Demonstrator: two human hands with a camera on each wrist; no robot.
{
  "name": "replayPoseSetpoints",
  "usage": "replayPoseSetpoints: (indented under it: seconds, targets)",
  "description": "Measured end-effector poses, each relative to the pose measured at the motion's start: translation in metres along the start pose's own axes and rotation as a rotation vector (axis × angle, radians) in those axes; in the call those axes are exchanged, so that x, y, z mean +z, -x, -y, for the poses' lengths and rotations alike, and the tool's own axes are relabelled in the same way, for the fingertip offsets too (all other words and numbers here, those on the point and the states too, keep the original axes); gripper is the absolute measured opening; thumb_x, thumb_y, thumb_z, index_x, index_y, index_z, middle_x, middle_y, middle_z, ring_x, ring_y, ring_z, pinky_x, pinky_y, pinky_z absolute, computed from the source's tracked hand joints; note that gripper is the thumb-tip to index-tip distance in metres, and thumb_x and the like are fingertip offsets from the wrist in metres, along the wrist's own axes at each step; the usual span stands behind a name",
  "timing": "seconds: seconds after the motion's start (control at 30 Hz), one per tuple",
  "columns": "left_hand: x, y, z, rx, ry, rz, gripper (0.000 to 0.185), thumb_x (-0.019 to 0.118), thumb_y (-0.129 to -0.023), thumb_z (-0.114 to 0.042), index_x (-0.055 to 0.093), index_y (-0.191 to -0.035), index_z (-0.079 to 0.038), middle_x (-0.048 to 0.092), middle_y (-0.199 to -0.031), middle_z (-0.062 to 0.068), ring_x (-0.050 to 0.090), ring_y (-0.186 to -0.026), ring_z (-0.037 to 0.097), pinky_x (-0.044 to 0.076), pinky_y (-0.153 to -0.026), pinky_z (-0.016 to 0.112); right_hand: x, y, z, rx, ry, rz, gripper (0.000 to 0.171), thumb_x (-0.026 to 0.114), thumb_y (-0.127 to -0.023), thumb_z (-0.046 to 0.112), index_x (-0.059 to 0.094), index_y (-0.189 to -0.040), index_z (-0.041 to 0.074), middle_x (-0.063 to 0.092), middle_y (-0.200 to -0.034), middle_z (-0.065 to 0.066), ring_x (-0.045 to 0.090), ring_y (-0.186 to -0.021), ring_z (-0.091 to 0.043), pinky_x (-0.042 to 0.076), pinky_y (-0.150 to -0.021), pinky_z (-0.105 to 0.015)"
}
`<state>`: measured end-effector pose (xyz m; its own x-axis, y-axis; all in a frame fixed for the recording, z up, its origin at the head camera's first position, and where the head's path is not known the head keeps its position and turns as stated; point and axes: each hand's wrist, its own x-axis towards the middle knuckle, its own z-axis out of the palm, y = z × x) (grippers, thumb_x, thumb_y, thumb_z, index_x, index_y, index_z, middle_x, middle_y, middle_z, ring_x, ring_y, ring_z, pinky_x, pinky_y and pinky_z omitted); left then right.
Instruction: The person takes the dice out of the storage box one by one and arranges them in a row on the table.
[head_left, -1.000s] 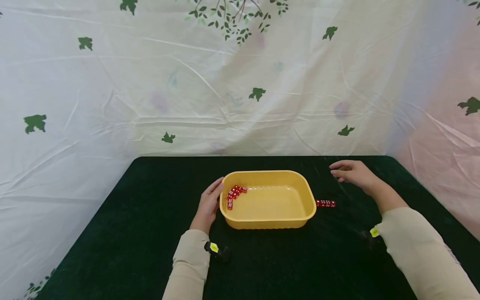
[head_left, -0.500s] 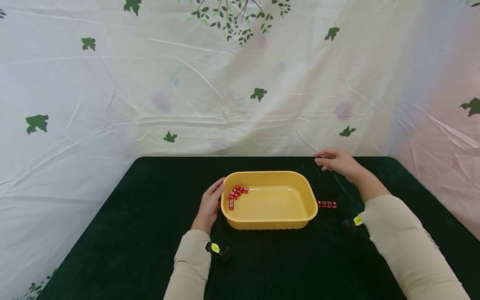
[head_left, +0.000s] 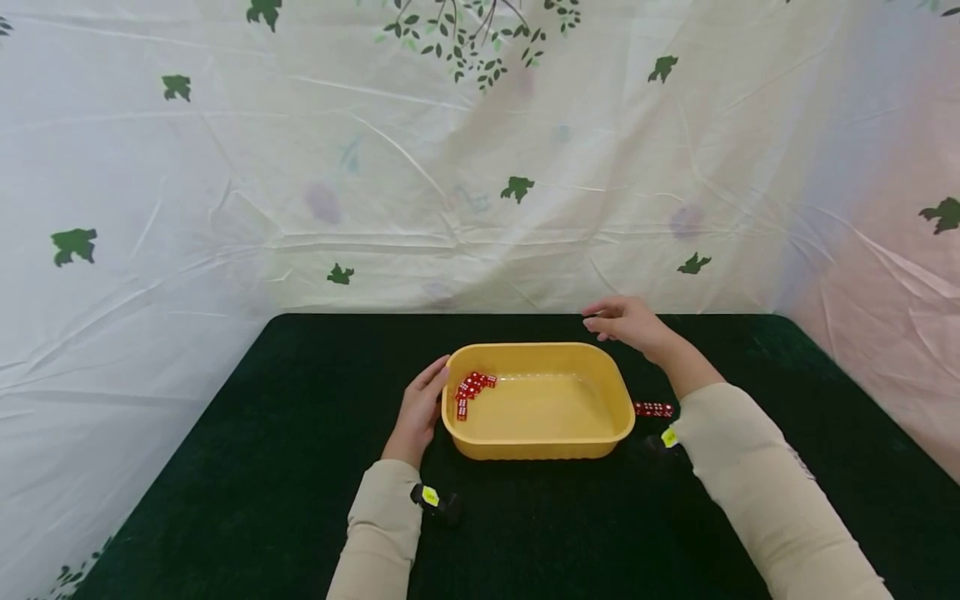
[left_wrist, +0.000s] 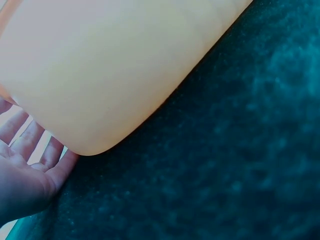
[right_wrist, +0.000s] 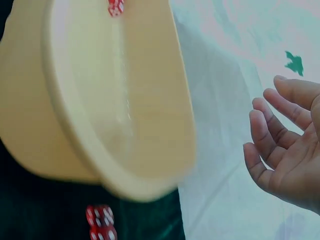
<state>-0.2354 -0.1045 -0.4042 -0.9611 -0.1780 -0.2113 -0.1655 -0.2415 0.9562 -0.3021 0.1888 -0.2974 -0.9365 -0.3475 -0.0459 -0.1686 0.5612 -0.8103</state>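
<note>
A yellow plastic basin (head_left: 540, 450) sits on the dark green tablecloth, with several red dice (head_left: 471, 387) lying inside at its left end. My left hand (head_left: 415, 410) rests against the basin's left end wall. In the left wrist view, its extended fingers (left_wrist: 30, 137) touch that wall (left_wrist: 120, 85). Above the basin's far right corner hovers my right hand (head_left: 626, 323). The right wrist view shows this hand (right_wrist: 287, 145) holding nothing, its fingers loosely bent. A short row of red dice (head_left: 654, 409) lies on the cloth just right of the basin.
The green cloth (head_left: 247, 467) covers the table around the basin. A pale curtain (head_left: 420, 208) with green leaf prints hangs behind the table's far edge and along both sides. Each wrist wears a small black camera.
My right hand has moved left, from beyond the row of dice to above the basin's far right corner. The left hand, basin and dice stay in place.
</note>
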Motion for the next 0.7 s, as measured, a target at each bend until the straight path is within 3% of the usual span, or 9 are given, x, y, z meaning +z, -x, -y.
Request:
replayPoseSetpoints:
  seconds: [0.23,0.7]
  targets:
    - [-0.001,-0.001,0.001,0.0,0.003,-0.001,0.036,0.053,-0.084,-0.035,0.053,-0.117,-0.022,0.044,-0.123,-0.002,0.041,-0.109,0.017,0.036,-0.088,0.038,0.027,-0.008,0.007,-0.031,-0.069,0.039,0.03,0.052,-0.087,0.016,0.052,-0.111,-0.001,0.052,-0.106,-0.019,0.048,-0.088,-0.038,0.04,-0.082,-0.044]
    - [-0.001,-0.002,0.001,0.016,-0.013,0.014,0.04,0.052,-0.085,-0.035,0.05,-0.122,-0.02,0.044,-0.124,-0.002,0.042,-0.108,0.018,0.035,-0.089,0.039,0.07,-0.024,0.012,-0.077,-0.146,0.088,0.026,0.058,-0.083,0.013,0.058,-0.104,-0.002,0.056,-0.096,-0.019,0.051,-0.086,-0.033,0.043,-0.077,-0.043]
